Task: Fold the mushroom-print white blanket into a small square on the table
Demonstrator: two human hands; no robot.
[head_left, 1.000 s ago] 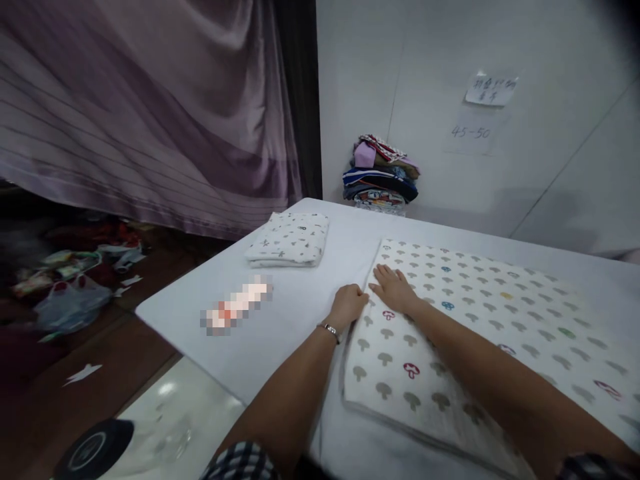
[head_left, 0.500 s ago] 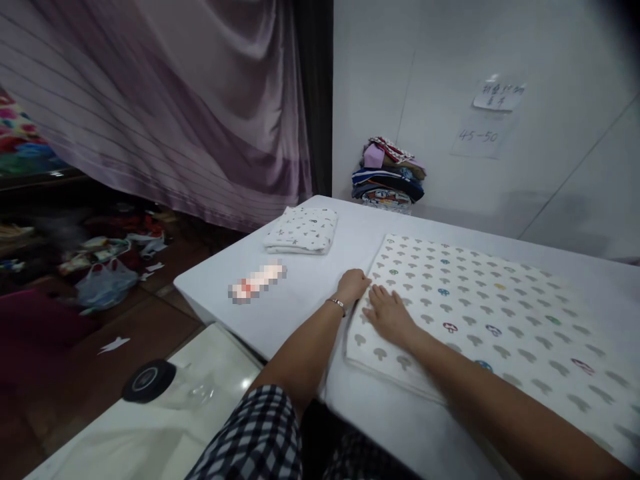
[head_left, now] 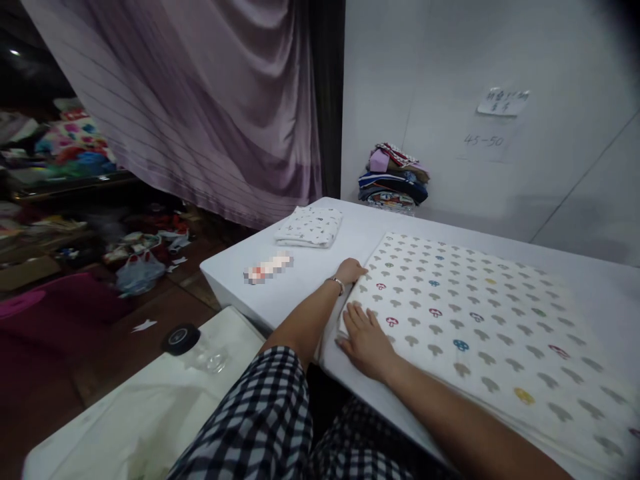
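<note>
The mushroom-print cloth (head_left: 453,293) lies flat on the right part of the white table (head_left: 270,300), and its near edge seems to show more than one layer. The person's left hand (head_left: 351,271) is at the left edge of this cloth, with the fingers curled in; whether they pinch the fabric, one cannot tell. The right hand (head_left: 369,341) rests palm down at the near left corner, its fingers stretched out and a little apart, gripping nothing. The step in hand appears to be the straightening of this left edge, so that the layers lie even. The next move calls, in all likelihood, for a light, flat pressure along the border, without dragging the top layer. A folded cloth with small print (head_left: 311,227) lies farther off, well apart from both hands.
</note>
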